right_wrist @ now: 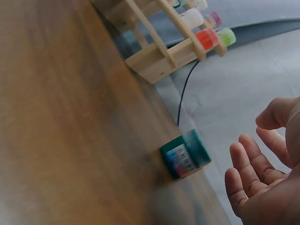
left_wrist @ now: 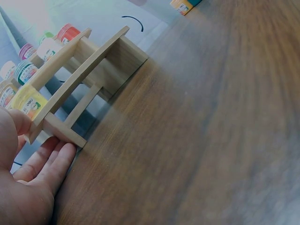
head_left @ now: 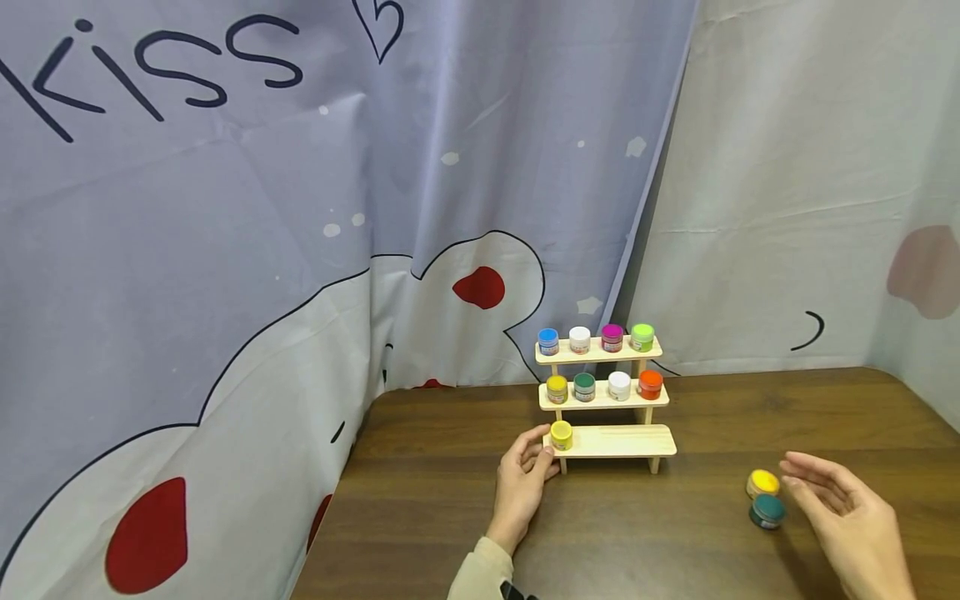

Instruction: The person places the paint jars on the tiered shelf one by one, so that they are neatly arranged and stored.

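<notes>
A three-tier wooden display stand (head_left: 615,444) carries small paint jars in several colours on its upper two tiers. On the left end of its bottom tier sits a yellow paint jar (head_left: 561,435). My left hand (head_left: 522,487) holds that end of the stand, one digit at the jar's base and other fingers below the shelf beside the leg (left_wrist: 65,131). On the table to the right, a yellow-lidded paint jar (head_left: 762,483) and a dark green paint jar (head_left: 767,512) stand close together. My right hand (head_left: 847,521) hovers just right of them, fingers loosely bent and holding nothing.
The brown wooden table (head_left: 712,567) ends against a printed curtain (head_left: 465,167) behind the stand and a pale cloth (head_left: 787,208) at the right. A thin black line (right_wrist: 184,93) shows behind the stand in the right wrist view.
</notes>
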Demonstrator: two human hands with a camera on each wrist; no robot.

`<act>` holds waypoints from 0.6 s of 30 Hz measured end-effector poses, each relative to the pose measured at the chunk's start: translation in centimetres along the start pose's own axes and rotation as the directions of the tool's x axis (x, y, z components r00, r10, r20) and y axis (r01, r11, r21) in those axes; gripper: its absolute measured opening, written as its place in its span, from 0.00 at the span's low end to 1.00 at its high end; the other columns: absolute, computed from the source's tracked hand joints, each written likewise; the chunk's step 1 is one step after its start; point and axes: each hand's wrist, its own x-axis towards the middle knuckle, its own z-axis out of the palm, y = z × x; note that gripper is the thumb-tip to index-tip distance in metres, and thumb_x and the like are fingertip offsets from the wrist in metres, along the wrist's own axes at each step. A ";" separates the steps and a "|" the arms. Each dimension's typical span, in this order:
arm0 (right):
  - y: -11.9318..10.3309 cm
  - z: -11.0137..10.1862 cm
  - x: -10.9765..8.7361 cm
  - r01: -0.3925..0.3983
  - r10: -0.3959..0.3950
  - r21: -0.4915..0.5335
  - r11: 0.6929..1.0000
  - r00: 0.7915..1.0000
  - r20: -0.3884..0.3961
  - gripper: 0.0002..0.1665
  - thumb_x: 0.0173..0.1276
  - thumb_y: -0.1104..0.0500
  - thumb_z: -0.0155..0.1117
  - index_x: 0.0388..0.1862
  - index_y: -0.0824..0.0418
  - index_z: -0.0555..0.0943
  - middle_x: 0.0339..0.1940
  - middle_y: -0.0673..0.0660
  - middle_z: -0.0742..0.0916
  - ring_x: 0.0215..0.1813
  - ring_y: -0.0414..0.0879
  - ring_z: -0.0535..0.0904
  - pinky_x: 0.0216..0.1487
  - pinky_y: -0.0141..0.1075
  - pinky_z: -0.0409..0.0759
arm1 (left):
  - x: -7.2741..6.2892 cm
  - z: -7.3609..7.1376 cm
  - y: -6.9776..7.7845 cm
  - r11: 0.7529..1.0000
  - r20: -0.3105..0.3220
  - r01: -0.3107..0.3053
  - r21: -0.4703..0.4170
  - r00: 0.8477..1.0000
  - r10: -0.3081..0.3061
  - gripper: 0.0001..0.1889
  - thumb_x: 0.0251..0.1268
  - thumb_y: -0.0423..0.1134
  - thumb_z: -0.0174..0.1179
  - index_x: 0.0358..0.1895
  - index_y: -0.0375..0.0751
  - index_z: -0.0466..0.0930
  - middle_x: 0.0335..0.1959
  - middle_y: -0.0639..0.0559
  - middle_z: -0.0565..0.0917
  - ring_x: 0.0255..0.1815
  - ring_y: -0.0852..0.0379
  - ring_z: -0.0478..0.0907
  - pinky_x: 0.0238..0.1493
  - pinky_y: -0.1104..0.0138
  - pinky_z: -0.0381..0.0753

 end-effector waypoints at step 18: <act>2.3 1.2 -1.6 -0.161 0.162 -0.029 0.987 0.986 0.042 0.32 0.79 0.48 0.77 0.71 0.66 0.83 0.46 0.25 0.88 0.45 0.23 0.86 0.40 0.19 0.85 | 0.0 -0.1 0.0 1.000 0.004 -0.003 0.004 1.000 0.003 0.18 0.84 0.32 0.64 0.70 0.46 0.85 0.51 0.45 0.90 0.53 0.52 0.89 0.55 0.62 0.94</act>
